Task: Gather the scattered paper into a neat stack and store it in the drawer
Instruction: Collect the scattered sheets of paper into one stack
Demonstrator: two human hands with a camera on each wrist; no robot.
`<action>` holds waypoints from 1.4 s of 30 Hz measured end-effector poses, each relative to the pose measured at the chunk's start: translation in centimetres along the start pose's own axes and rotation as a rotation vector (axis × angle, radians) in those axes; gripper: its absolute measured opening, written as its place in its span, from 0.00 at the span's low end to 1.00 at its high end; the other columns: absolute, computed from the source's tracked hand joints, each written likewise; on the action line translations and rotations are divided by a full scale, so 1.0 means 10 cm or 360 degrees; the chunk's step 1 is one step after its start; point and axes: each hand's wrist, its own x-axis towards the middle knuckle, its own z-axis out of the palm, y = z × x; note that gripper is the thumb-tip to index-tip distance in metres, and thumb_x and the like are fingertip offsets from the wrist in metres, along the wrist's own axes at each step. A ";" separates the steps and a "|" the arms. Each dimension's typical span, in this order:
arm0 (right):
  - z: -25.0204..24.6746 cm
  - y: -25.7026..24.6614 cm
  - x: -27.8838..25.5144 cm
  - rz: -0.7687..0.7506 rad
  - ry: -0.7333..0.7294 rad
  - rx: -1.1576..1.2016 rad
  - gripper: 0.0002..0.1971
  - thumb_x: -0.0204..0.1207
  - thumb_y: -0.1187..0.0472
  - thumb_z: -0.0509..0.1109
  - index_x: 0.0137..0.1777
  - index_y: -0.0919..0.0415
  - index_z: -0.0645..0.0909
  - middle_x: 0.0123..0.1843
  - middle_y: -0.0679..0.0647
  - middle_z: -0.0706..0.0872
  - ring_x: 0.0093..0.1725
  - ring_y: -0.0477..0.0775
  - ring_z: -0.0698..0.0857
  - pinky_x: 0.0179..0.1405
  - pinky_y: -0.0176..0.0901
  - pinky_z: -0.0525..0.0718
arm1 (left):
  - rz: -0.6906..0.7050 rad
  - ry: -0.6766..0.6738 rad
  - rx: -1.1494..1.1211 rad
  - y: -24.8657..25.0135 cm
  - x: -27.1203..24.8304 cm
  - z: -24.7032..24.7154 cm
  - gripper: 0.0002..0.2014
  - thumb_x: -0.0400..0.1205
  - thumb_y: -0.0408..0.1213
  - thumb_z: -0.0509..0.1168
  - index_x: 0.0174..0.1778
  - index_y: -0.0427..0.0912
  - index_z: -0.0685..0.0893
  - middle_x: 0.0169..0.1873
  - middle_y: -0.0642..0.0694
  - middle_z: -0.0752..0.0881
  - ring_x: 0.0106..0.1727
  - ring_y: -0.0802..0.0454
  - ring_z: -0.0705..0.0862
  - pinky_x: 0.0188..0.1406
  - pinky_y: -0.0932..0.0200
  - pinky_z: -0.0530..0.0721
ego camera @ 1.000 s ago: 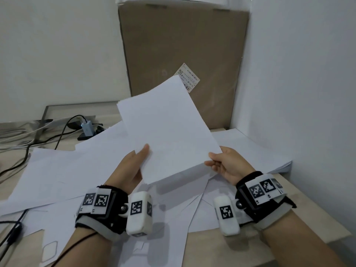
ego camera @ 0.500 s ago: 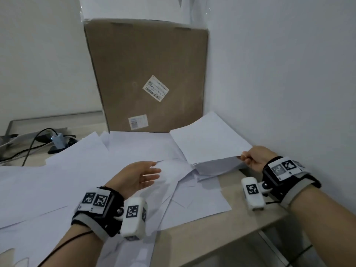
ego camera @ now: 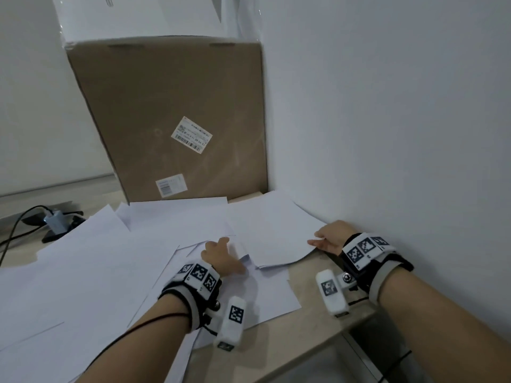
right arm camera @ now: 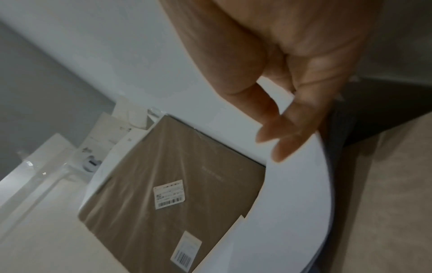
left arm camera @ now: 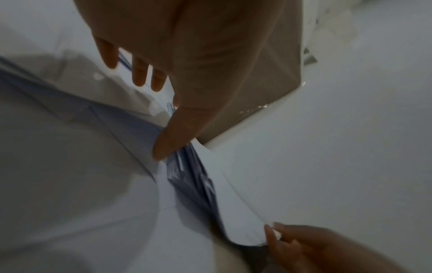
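We find a small stack of white paper sheets [ego camera: 272,233] lying on the beige bench [ego camera: 312,324] in the corner by the white wall [ego camera: 387,120], its near right corner curled upward. Our right hand [ego camera: 330,239] pinches that corner between thumb and fingers [right arm camera: 285,146], while our left hand [ego camera: 221,255] rests with fingers straight on loose white sheets [ego camera: 91,272] just beside the stack. A brown cardboard box [ego camera: 171,117] stands behind.
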 end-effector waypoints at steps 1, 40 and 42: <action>0.03 -0.01 -0.03 0.0011 -0.0014 -0.0007 0.16 0.78 0.78 0.61 0.65 0.71 0.71 0.49 0.64 0.79 0.38 0.57 0.83 0.26 0.40 0.87 | 0.0005 0.0006 0.0135 0.03 0.02 0.03 0.47 0.68 0.44 0.76 0.81 0.48 0.60 0.77 0.38 0.63 0.77 0.38 0.66 0.74 0.49 0.69; 2.10 0.35 -1.06 0.0402 -0.0985 -0.0381 0.10 0.77 0.64 0.72 0.51 0.68 0.75 0.52 0.60 0.80 0.53 0.58 0.84 0.49 0.50 0.86 | -0.0329 0.0375 -0.0217 -1.85 -0.25 -1.01 0.28 0.83 0.33 0.64 0.79 0.34 0.67 0.78 0.34 0.69 0.77 0.38 0.70 0.74 0.52 0.66; 2.21 0.36 -1.07 0.0418 -0.0980 -0.0387 0.09 0.78 0.66 0.70 0.53 0.69 0.75 0.51 0.61 0.81 0.52 0.58 0.85 0.53 0.50 0.85 | -0.0511 0.0403 -0.0209 -2.11 -0.30 -1.09 0.29 0.82 0.33 0.63 0.80 0.33 0.65 0.79 0.34 0.67 0.77 0.36 0.68 0.74 0.49 0.68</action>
